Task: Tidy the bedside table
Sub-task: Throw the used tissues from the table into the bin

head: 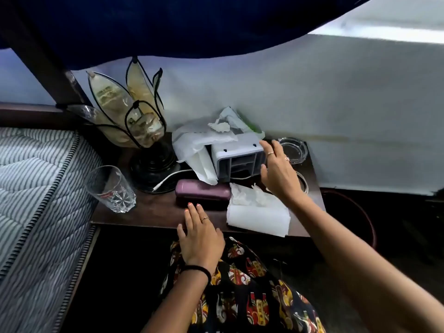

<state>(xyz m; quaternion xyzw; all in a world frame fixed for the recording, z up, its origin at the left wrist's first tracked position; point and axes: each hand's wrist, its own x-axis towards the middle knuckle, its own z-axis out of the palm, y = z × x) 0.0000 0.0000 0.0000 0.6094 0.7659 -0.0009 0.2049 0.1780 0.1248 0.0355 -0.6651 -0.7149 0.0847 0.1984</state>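
Note:
On the dark wooden bedside table (153, 212) lies a grey plastic organiser box (236, 157) tipped on its side, with white tissues and a plastic bag (204, 138) draped over it. My right hand (278, 171) rests against the box's right side, fingers spread, not clasped around it. My left hand (200, 236) lies flat at the table's front edge, fingertips near a purple case (203, 192), holding nothing. A crumpled tissue on folded white paper (258, 212) lies at the front right. A drinking glass (110, 188) stands at the left.
A petal-shaped lamp (141, 131) on a black base stands at the back left, a white cable (168, 180) beside it. A glass ashtray (293, 150) sits at the back right. A striped mattress (36, 188) borders the left; the wall is behind.

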